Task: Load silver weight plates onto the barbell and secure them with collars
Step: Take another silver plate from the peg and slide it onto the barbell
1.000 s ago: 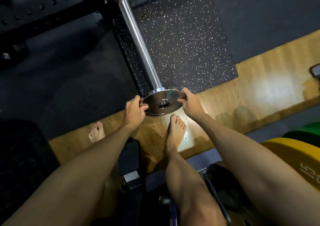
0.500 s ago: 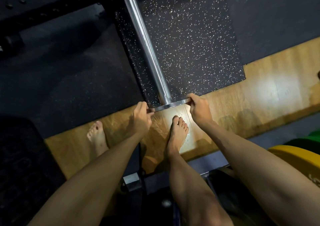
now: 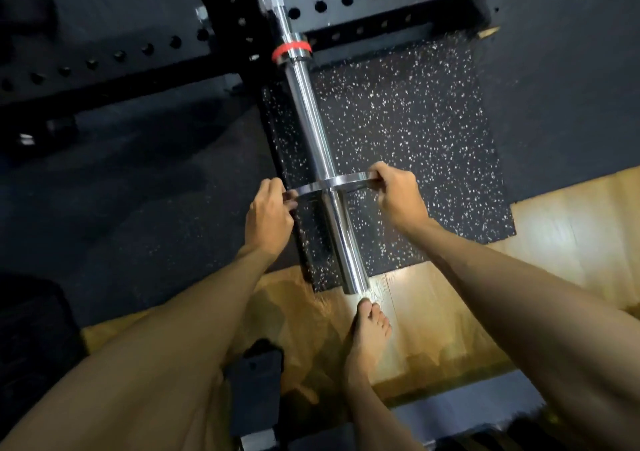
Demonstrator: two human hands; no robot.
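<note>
A chrome barbell sleeve (image 3: 306,111) runs from the rack at the top down to its free end near my foot. A thin silver weight plate (image 3: 349,182) is threaded on the sleeve about halfway along, seen almost edge-on. My left hand (image 3: 268,220) pinches the plate's left rim and my right hand (image 3: 396,196) grips its right rim. A red ring (image 3: 289,49) marks the sleeve's inner shoulder, well above the plate. No collar is in view.
A black rack frame (image 3: 363,4) with holes crosses the top. A speckled rubber mat (image 3: 415,146) lies under the sleeve, and the wooden platform (image 3: 554,225) sits below it. My bare right foot (image 3: 369,333) stands just past the sleeve's end. A dark object (image 3: 258,381) lies by my legs.
The plate went from tilted at the sleeve's tip onto the sleeve, and both hands have slid it about halfway up toward the red ring.
</note>
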